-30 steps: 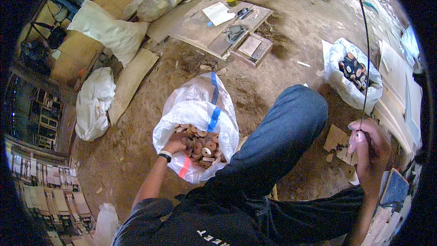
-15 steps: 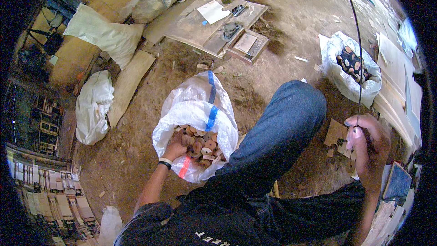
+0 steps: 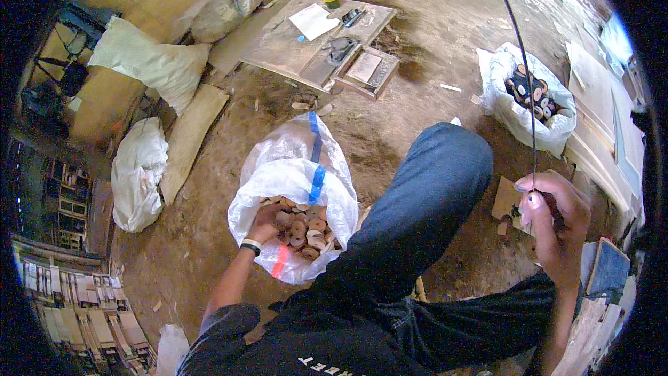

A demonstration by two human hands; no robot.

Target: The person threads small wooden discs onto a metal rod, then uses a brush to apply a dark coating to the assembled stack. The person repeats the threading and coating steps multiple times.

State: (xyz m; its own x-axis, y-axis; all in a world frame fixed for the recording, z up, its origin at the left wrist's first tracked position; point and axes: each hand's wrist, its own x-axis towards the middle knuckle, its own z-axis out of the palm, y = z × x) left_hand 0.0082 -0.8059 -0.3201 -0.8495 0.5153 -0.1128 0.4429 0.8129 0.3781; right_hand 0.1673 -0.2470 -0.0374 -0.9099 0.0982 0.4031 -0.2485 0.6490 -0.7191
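My left hand [image 3: 266,225] is curled among wooden discs [image 3: 304,228] inside the white sack [image 3: 296,174]; my right hand [image 3: 553,226] pinches a thin rod [image 3: 530,108]; a loose pinch could let it slip.

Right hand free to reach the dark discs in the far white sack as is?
Probably not: the right hand is closed on a thin black rod, and that sack lies well ahead of it across the dirt floor.

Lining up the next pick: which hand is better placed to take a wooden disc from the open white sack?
Left. The left hand is already inside the white sack, on the wooden discs. The right hand is off to the side, gripping a thin dark rod.
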